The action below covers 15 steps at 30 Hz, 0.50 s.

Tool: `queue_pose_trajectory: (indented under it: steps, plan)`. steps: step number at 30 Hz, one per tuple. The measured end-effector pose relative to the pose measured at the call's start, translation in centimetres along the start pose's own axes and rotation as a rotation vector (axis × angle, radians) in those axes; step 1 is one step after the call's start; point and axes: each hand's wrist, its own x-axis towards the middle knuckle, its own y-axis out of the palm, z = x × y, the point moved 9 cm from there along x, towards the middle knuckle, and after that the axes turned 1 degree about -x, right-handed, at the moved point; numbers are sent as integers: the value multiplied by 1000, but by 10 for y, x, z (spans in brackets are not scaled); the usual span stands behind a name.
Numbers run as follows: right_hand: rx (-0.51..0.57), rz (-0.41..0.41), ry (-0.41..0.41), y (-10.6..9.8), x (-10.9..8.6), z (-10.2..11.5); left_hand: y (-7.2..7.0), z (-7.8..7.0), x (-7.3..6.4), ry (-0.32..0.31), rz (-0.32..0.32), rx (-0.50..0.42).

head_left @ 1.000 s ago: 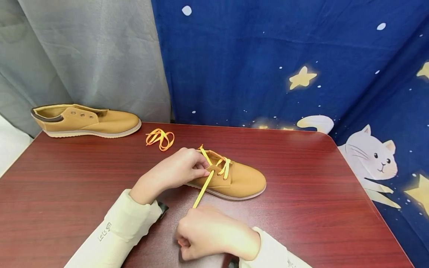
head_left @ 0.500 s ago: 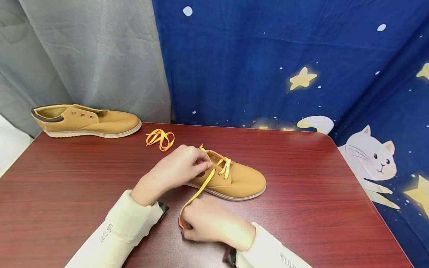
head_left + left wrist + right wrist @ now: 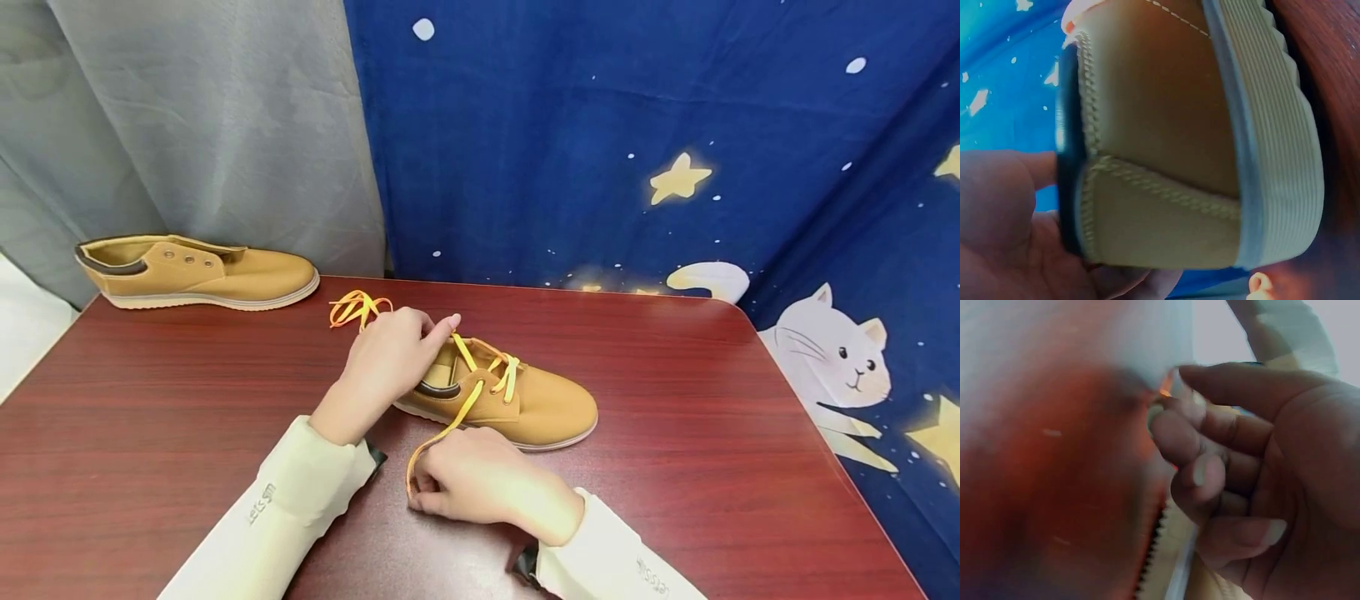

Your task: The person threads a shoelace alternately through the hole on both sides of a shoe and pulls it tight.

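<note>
Tan low-cut shoe with a dark padded collar and pale ridged sole [image 3: 551,408] sits mid-desk, upright, toe toward the right edge. Flat yellow lace with orange edging [image 3: 469,405] runs through its eyelets. One strand leaves the near-side flap toward the front of the desk; the other end stands up at the far side of the collar.

Right hand [image 3: 480,475] is on the near side of the shoe, fingers curled, pinching the near strand of the lace close to its end; the strand bows between eyelet and fingers. Can't tell if the knuckles touch the sole.

Left hand [image 3: 393,354] is at the heel, thumb extended near the upright lace end. Left wrist view has it up against the collar, some fingers behind the heel. Can't tell whether it grips anything.

Loose bundle of yellow-orange lace [image 3: 363,302] lies near the back edge, partly hidden by the left hand. Second tan shoe [image 3: 273,273] is at the back left corner, toe also toward the right edge, eyelets visible on its near flap.

Glossy red-brown wood-grain desk [image 3: 675,417]. Grey curtain [image 3: 262,125] and blue star-print curtain [image 3: 525,150] hang behind the back edge.
</note>
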Motion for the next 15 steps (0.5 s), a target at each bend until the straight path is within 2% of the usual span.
queue_pose_trajectory:
  steps: [4, 9, 12, 15]
  plan:
    - [85, -49, -37, -20, -7, -6, 13, 4, 9, -24, 68, -25]
    - [233, -216, -55, -58, -20, -24, 24, 4, 17, 31, 116, -119]
    - [277, -343, -29, -80, -30, -41, 25, 2, 21, 74, 114, -221]
    - [350, -418, 45, -93, -38, -61, 23, 1, 25, 100, 97, -321]
